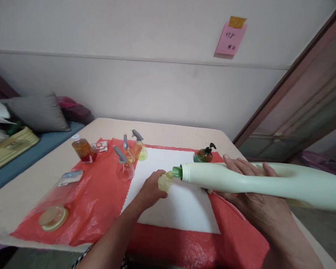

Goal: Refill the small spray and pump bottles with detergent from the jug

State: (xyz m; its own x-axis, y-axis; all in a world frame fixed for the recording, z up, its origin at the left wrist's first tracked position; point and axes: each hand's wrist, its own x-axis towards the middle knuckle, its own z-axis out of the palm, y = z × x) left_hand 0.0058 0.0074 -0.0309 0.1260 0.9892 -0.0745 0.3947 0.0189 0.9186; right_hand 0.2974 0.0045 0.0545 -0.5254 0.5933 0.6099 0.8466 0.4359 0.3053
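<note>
My right hand [250, 186] is wrapped round a large pale green jug [257, 181], which lies almost level with its green spout [177, 172] pointing left. The spout meets the mouth of a small clear bottle [165, 182] holding yellowish liquid. My left hand [149, 190] grips that small bottle from the left, just above a white cloth [173, 201]. The cloth lies on a red plastic sheet [98, 201] that covers the beige table [25, 186].
Three small spray bottles [125, 164] [128, 149] [140, 147] stand left of the cloth, an amber bottle [82, 149] farther left, a green pump bottle [205, 154] behind the jug. A round lid [53, 218] and a clear bag [70, 178] lie near the front left. A bed with pillows is left.
</note>
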